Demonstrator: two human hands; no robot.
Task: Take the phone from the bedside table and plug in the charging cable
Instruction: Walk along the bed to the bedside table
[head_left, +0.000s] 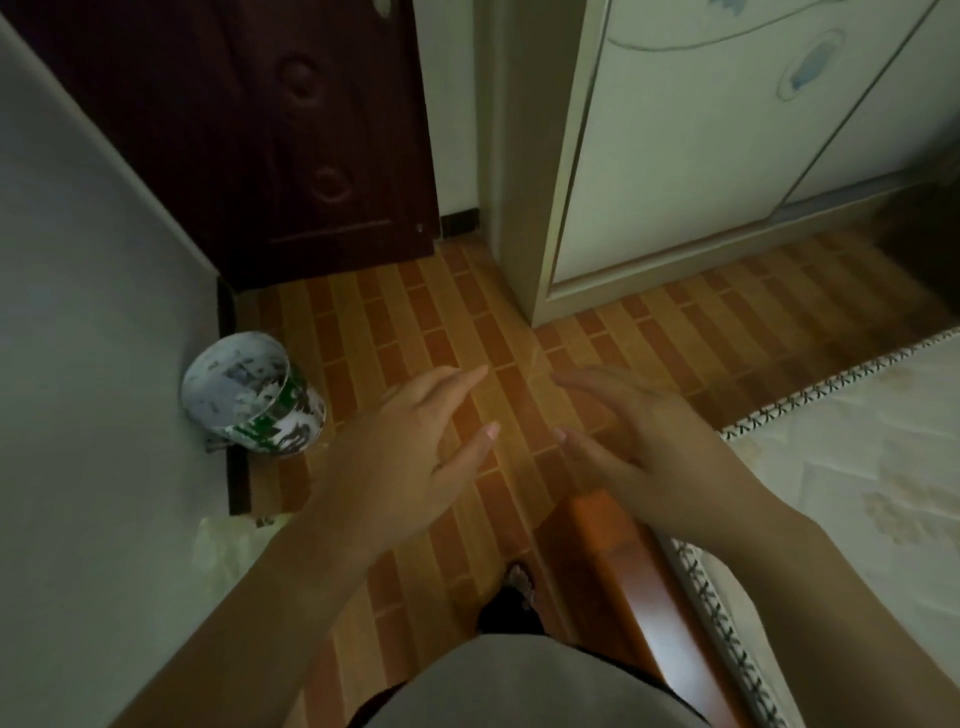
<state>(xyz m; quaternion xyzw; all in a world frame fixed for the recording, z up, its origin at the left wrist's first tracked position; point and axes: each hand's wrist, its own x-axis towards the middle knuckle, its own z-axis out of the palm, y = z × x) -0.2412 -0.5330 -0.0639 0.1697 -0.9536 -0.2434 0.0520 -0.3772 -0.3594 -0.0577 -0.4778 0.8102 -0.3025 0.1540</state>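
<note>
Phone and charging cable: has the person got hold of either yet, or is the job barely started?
Barely started. Nothing looks done: the left hand and right hand are both open and empty above the tiled floor, beside the bed. No phone, cable or bedside table is in view, so finding, picking up and plugging in all remain.

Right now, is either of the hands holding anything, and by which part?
Nothing is held. The left hand and right hand are both open and empty, fingers spread above the tiled floor.
</note>
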